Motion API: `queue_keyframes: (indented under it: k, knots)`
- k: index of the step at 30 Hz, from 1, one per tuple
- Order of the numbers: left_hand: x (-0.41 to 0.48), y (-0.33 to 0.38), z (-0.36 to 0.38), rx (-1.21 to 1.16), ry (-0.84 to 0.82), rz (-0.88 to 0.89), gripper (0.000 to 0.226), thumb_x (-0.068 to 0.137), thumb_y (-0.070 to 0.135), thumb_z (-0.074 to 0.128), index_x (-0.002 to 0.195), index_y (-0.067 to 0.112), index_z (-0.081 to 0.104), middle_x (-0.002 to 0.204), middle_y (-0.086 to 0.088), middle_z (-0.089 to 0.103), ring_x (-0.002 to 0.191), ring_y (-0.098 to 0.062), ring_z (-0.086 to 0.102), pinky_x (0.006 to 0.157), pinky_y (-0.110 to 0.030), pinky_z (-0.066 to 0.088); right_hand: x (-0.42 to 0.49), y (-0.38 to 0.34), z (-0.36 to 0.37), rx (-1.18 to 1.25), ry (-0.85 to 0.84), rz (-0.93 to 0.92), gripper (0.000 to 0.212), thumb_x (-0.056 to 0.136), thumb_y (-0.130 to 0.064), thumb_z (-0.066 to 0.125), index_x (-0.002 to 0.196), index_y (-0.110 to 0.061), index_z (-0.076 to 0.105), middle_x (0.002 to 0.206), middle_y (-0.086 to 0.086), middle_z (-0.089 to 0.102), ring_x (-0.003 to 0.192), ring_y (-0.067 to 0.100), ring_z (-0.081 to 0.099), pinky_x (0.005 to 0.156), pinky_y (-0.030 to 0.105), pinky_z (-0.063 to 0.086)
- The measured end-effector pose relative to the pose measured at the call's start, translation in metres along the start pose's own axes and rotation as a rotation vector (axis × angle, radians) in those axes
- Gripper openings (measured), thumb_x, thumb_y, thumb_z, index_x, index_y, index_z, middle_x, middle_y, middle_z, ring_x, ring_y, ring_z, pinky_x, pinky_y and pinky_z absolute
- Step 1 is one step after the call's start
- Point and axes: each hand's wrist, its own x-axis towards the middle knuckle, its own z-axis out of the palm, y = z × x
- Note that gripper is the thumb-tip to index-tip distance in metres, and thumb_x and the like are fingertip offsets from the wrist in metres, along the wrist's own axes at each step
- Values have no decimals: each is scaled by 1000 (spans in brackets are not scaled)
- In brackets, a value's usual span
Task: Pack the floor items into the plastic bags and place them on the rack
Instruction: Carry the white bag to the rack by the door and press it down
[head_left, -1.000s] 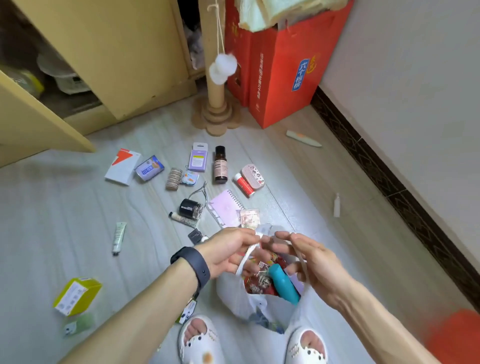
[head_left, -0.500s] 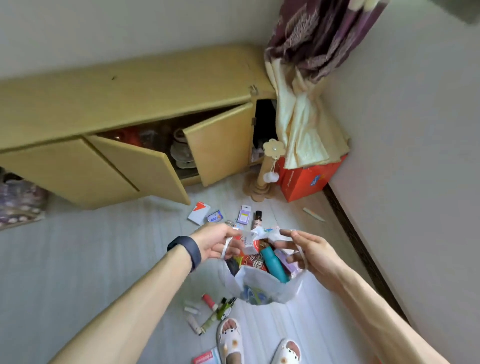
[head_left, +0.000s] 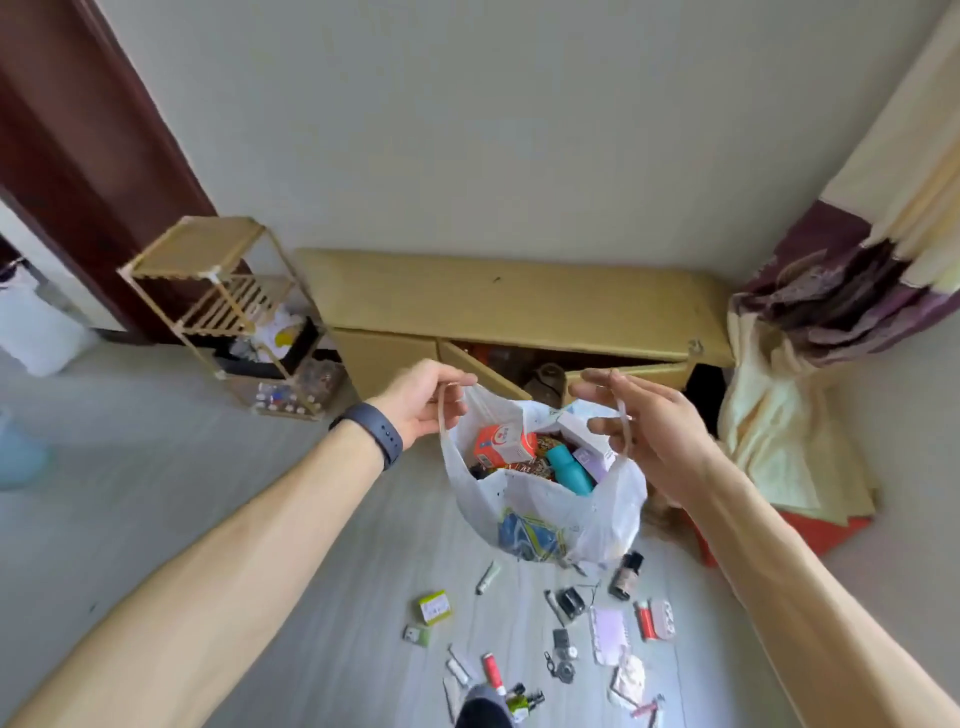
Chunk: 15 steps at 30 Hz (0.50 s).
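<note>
At the far left a slatted wooden rack (head_left: 195, 248) stands against the wall, well apart from the hands. The left hand (head_left: 423, 400), with a dark band on its wrist, curls its fingers round one handle of a plastic bag (head_left: 550, 512). The bag hangs in the air between both hands, clear of the floor (head_left: 208, 467). It is thin, white and half see-through, bulging, with its mouth open on an orange-and-white box (head_left: 503, 444), a teal bottle (head_left: 570, 467) and a pale box. The right hand (head_left: 652, 434) holds the other handle, hooked over loosely spread fingers.

This looks like the carrying step: the filled bag goes left to a rack shelf. Small floor items (head_left: 571, 618) lie below, not yet packed.
</note>
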Motion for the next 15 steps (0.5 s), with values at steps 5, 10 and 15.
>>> queue_keyframes:
  k: [5, 10, 15]
  knots:
    - [-37, 21, -82, -292, 130, 101, 21, 93, 16, 54, 96, 3, 69, 55, 4, 55, 47, -12, 59, 59, -26, 48, 27, -38, 85, -18, -91, -70, 29, 102, -27, 50, 111, -9, 71, 104, 2, 76, 48, 7, 49, 42, 16, 34]
    - [-49, 31, -175, -454, 248, 238, 26, 94, 22, 52, 108, 8, 69, 58, 5, 54, 61, -14, 63, 73, -29, 49, 54, -41, 179, 51, -198, -107, 31, 102, -26, 50, 113, -5, 69, 108, 4, 76, 52, 8, 53, 43, 16, 36]
    - [-32, 58, -296, -443, 287, 295, 29, 95, 26, 54, 109, 7, 69, 69, 2, 67, 64, -15, 66, 65, -29, 51, 93, -39, 292, 64, -342, -143, 31, 103, -29, 50, 119, -8, 66, 115, 4, 74, 75, 19, 71, 60, 30, 56]
